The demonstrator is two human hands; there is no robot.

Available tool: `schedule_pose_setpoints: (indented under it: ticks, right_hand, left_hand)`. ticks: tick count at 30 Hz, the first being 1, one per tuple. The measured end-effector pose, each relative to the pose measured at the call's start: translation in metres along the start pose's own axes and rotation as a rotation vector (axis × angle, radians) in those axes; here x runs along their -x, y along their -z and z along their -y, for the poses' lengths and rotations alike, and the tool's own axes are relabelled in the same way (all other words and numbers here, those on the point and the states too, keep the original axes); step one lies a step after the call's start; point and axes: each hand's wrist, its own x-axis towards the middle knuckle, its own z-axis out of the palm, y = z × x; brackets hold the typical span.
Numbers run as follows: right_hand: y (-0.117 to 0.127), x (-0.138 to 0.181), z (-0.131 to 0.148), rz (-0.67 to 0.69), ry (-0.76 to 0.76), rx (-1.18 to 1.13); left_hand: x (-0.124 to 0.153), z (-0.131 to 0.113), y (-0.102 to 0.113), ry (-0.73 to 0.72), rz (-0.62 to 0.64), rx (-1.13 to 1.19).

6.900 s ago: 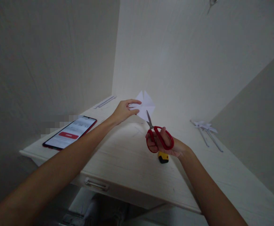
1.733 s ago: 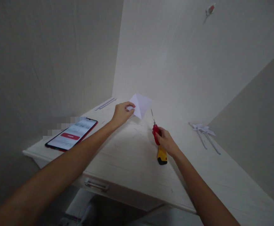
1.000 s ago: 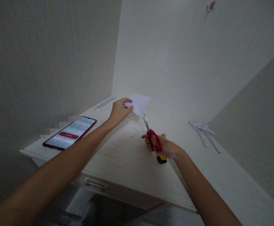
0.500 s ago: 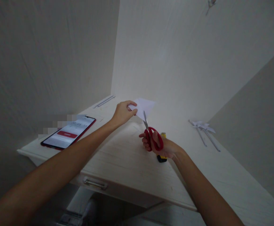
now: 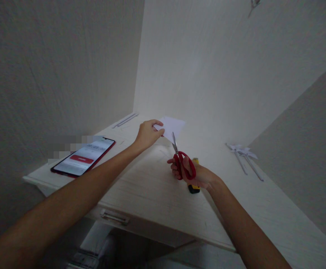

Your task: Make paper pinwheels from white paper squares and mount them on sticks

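Red-handled scissors (image 5: 177, 152) are gripped in the right hand (image 5: 198, 175), its digits in the loops; a white paper (image 5: 174, 124) is pinched between thumb and fingers of the left hand (image 5: 148, 133). From my remote station I record these risks. First, in my judgement, the paper could sag or swing under the blades, because it is held at one side only. Second, a cut could run crooked or too deep, since thin paper would give little resistance and the blades point inward from its near edge. Third, the left fingertips are near the blade tips; a slip of either wrist could cause a nick. I also note a yellow-and-black tool (image 5: 193, 189) on the table (image 5: 151, 194) below the right wrist, which a lowered forearm could knock.

As to position: the paper extends to the right of the left hand, touching its fingertips, and lies ahead of the right hand, apart from it. One blade overlaps the paper's near edge in my view; where the other sits I cannot tell.
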Motion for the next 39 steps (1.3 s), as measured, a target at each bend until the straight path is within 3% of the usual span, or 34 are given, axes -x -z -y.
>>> schedule_pose_setpoints:
  ticks: [39]
  right_hand:
    - [-0.0012,0.0024,0.0028,0.004,0.019,0.069]
  left_hand:
    - [0.0043,-0.0022,-0.0019,0.04,0.001,-0.014]
